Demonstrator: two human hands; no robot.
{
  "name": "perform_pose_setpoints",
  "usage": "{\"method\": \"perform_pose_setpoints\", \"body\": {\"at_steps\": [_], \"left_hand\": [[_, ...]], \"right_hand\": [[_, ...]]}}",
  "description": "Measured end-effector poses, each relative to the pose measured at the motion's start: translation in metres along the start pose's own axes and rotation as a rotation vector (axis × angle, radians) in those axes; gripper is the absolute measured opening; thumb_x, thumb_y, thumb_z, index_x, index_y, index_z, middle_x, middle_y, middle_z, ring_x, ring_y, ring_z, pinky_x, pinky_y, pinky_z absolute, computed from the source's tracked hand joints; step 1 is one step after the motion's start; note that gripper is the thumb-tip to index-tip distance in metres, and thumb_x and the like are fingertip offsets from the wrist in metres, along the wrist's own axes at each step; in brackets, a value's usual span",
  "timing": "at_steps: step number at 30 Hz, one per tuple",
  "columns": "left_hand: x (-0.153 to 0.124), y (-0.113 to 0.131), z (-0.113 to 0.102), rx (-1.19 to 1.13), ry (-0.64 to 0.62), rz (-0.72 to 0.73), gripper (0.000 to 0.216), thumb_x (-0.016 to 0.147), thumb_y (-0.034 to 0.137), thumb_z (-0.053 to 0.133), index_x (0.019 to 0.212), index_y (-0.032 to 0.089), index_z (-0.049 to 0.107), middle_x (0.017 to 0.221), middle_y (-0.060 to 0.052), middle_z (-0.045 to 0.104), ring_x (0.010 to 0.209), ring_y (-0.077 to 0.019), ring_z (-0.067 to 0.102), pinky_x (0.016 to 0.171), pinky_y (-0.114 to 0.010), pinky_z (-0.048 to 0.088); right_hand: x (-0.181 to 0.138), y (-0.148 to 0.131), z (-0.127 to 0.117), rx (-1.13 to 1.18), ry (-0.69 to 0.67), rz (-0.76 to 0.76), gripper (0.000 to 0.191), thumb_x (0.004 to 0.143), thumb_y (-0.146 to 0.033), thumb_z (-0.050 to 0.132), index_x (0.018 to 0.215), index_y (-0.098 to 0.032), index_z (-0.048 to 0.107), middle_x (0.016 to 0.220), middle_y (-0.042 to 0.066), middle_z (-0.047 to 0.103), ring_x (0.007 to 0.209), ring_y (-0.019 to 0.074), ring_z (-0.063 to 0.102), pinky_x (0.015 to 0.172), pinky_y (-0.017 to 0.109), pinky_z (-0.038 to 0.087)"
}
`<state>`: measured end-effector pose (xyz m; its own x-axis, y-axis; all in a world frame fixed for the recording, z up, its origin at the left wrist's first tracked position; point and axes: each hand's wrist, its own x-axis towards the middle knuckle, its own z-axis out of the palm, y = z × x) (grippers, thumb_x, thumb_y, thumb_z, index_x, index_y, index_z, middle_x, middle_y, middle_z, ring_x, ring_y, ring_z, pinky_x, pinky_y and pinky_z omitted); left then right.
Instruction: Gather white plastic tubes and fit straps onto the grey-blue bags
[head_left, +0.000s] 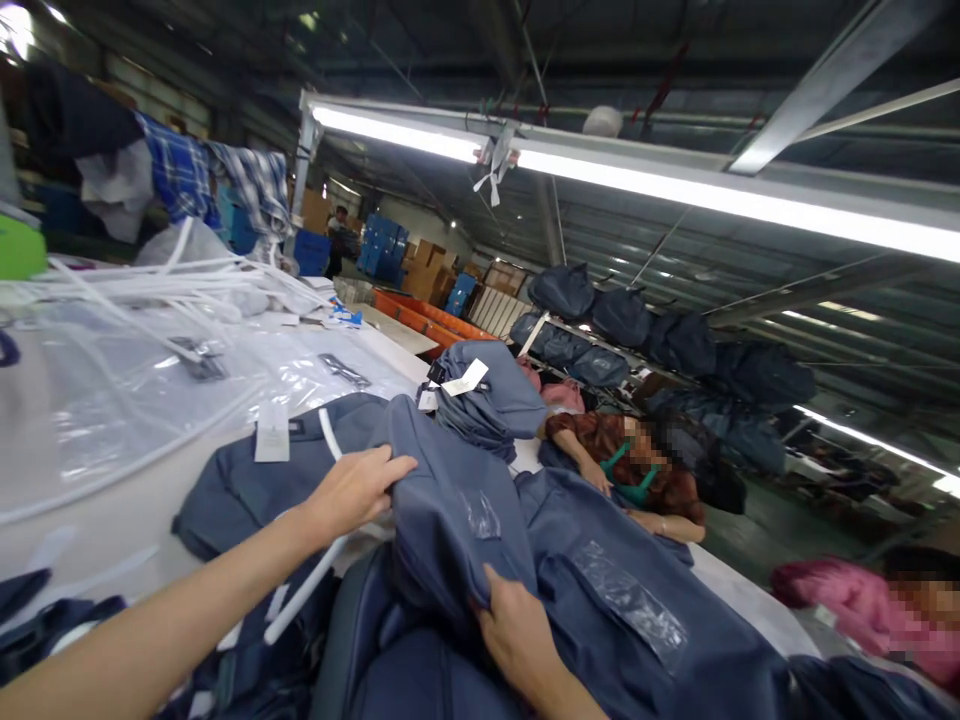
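Note:
A grey-blue garment (pixel 450 500) is bunched up on the table in front of me. My left hand (pixel 356 490) grips its upper left edge, fingers curled over the cloth. My right hand (pixel 510 625) pinches its lower edge from below. More grey-blue garments (pixel 247 480) lie flat around it, one with a white paper tag (pixel 271 438). A white plastic strip (pixel 304 590) runs under my left wrist. A clear tape patch (pixel 630 600) shows on the garment to the right.
Clear plastic bags (pixel 112 400) with white strips cover the table's left part. A folded grey-blue stack (pixel 487 400) with tags sits further back. A person in a brown top (pixel 622 470) works across the table; another in pink (pixel 862 610) is at the right. Dark bundles (pixel 675 340) hang behind.

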<state>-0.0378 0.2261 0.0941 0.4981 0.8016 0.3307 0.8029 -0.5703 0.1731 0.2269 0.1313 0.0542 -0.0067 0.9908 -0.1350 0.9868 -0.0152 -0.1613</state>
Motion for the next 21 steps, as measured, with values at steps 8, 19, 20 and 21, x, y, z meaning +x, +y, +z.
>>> {"method": "perform_pose_setpoints", "body": {"at_steps": [8,19,20,21], "left_hand": [[0.073,0.039,-0.088,-0.204,0.295,0.024,0.033,0.08,0.018,0.05,0.112,0.02,0.056,0.104,-0.009,0.069,0.098,-0.0268,0.065,0.083,-0.035,0.049],[0.037,0.066,-0.272,-0.669,0.225,0.275,0.051,0.073,0.015,0.059,0.124,0.013,0.059,0.061,0.005,0.057,0.049,-0.0141,0.059,0.051,-0.024,0.044],[0.027,0.068,-0.282,-0.728,0.225,0.302,0.055,0.075,0.017,0.06,0.129,0.012,0.056,0.059,0.006,0.056,0.047,-0.0136,0.058,0.048,-0.023,0.043],[0.016,0.07,-0.292,-0.782,0.234,0.331,0.06,0.076,0.019,0.06,0.135,0.012,0.051,0.058,0.006,0.056,0.047,-0.0133,0.058,0.048,-0.023,0.044]], "right_hand": [[0.017,0.03,-0.144,-0.008,0.522,0.12,0.028,0.099,-0.039,0.038,0.112,-0.023,0.056,0.099,0.009,0.073,0.098,0.0297,0.068,0.076,0.034,0.048],[-0.091,-0.017,-0.31,-0.159,1.015,-0.074,0.033,0.095,-0.037,0.048,0.126,-0.03,0.056,0.115,0.006,0.072,0.101,0.0324,0.069,0.077,0.038,0.052],[-0.105,-0.022,-0.322,-0.193,1.04,-0.105,0.033,0.095,-0.037,0.048,0.126,-0.03,0.056,0.115,0.005,0.072,0.101,0.032,0.069,0.077,0.038,0.053],[-0.119,-0.027,-0.334,-0.227,1.062,-0.129,0.033,0.095,-0.038,0.048,0.126,-0.03,0.057,0.114,0.005,0.073,0.099,0.032,0.07,0.076,0.038,0.053]]}}
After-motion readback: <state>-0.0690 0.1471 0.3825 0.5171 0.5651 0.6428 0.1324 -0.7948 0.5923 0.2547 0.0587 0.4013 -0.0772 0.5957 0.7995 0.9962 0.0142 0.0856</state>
